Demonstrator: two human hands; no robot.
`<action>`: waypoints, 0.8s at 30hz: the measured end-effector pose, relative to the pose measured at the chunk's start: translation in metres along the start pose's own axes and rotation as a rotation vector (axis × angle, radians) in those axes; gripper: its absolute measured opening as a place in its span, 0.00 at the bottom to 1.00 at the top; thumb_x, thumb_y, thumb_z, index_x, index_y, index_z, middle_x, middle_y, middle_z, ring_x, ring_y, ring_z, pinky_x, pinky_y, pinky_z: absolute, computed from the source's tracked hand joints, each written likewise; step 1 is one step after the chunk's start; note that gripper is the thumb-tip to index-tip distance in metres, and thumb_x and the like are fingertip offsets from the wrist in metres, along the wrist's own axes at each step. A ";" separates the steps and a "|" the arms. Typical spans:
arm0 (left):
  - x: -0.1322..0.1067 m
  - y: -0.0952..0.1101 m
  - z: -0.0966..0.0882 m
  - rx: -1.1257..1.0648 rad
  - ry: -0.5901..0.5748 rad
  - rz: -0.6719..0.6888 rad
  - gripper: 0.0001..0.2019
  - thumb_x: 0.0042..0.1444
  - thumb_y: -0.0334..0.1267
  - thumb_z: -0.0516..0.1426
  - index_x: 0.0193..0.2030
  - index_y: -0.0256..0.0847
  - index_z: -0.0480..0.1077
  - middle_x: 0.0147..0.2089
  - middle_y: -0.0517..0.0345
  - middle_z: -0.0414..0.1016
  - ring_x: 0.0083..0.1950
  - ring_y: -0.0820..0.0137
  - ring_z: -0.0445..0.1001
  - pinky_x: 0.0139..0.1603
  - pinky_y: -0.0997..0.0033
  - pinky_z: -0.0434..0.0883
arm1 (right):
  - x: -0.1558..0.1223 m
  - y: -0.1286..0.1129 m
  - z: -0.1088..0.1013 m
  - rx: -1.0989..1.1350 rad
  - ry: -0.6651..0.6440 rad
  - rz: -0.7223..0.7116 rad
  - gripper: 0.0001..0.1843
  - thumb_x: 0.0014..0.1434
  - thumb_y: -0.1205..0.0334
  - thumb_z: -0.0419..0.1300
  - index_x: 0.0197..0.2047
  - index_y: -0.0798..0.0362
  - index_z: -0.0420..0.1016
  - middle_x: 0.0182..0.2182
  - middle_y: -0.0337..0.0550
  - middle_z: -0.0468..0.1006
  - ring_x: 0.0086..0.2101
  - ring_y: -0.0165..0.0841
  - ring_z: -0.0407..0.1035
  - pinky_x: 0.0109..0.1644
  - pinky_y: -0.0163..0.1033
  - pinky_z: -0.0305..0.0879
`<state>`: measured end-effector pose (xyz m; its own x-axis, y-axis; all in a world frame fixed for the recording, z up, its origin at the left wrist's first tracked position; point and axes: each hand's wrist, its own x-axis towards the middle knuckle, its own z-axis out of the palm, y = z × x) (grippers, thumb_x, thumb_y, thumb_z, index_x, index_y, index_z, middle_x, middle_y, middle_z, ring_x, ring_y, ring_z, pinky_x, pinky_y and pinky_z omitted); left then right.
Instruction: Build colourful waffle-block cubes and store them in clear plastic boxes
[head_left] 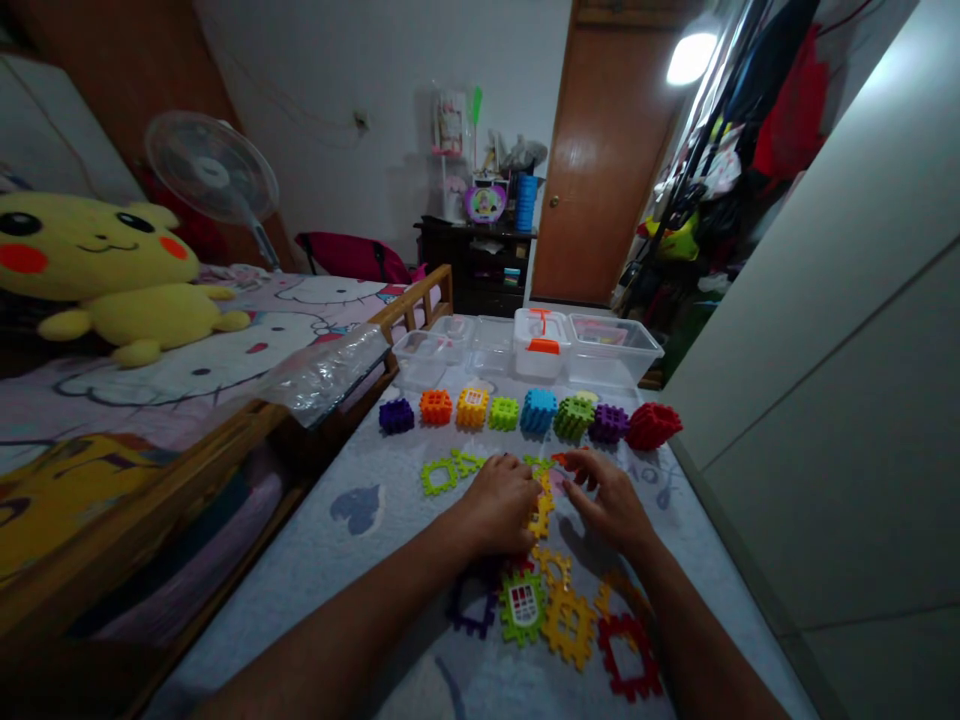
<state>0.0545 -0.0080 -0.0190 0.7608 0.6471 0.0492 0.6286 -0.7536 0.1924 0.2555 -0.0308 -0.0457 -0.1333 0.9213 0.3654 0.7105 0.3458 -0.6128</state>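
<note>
My left hand [504, 505] is closed, its curled fingers at the edge of a yellow interlocking building tile [541, 515]. The fingertips are partly hidden. Just right of it, my right hand [609, 498] has its thumb and fingers apart, close to a small orange piece [559, 458]. A light green frame tile [439, 477] lies left of my left hand. Nearer my body are a green window tile [523, 604], a yellow window tile [570, 626], a red frame tile [630, 655] and a dark purple frame tile [474, 606] partly under my left forearm.
Beyond my hands runs a row of tile stacks by colour, from dark purple [396, 416] to red [655, 426]. Clear plastic bins [615, 350] and a lidded box [541, 345] stand behind. A wooden bed rail [330, 400] borders the left, a pale cabinet [840, 330] the right.
</note>
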 end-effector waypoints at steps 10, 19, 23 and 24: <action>0.014 0.001 -0.010 0.100 -0.153 0.034 0.18 0.41 0.50 0.63 0.36 0.39 0.75 0.41 0.49 0.76 0.47 0.56 0.70 0.51 0.57 0.64 | -0.002 0.009 0.009 0.014 -0.082 0.058 0.11 0.60 0.59 0.55 0.42 0.54 0.74 0.33 0.44 0.77 0.29 0.33 0.69 0.34 0.38 0.64; 0.006 -0.017 -0.010 0.051 -0.030 0.038 0.22 0.40 0.50 0.64 0.40 0.40 0.73 0.41 0.51 0.76 0.47 0.57 0.70 0.51 0.59 0.65 | -0.004 0.011 0.008 -0.030 -0.154 0.055 0.12 0.54 0.67 0.53 0.41 0.55 0.75 0.31 0.42 0.77 0.30 0.33 0.69 0.37 0.38 0.62; 0.000 -0.048 -0.023 0.067 0.094 -0.038 0.21 0.42 0.46 0.64 0.43 0.40 0.72 0.43 0.52 0.75 0.49 0.57 0.70 0.53 0.59 0.64 | -0.004 0.006 0.008 -0.030 -0.250 0.002 0.12 0.55 0.68 0.54 0.40 0.53 0.76 0.37 0.45 0.77 0.36 0.34 0.70 0.42 0.39 0.63; -0.001 -0.059 -0.028 0.073 0.124 -0.069 0.21 0.42 0.45 0.64 0.44 0.40 0.72 0.44 0.51 0.75 0.49 0.57 0.71 0.54 0.59 0.64 | -0.004 0.005 0.008 -0.032 -0.282 -0.002 0.12 0.56 0.67 0.54 0.40 0.52 0.77 0.38 0.45 0.76 0.37 0.34 0.70 0.42 0.39 0.64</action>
<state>0.0118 0.0392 -0.0031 0.6926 0.7033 0.1601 0.6919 -0.7105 0.1281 0.2537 -0.0314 -0.0556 -0.3184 0.9353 0.1545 0.7312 0.3460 -0.5879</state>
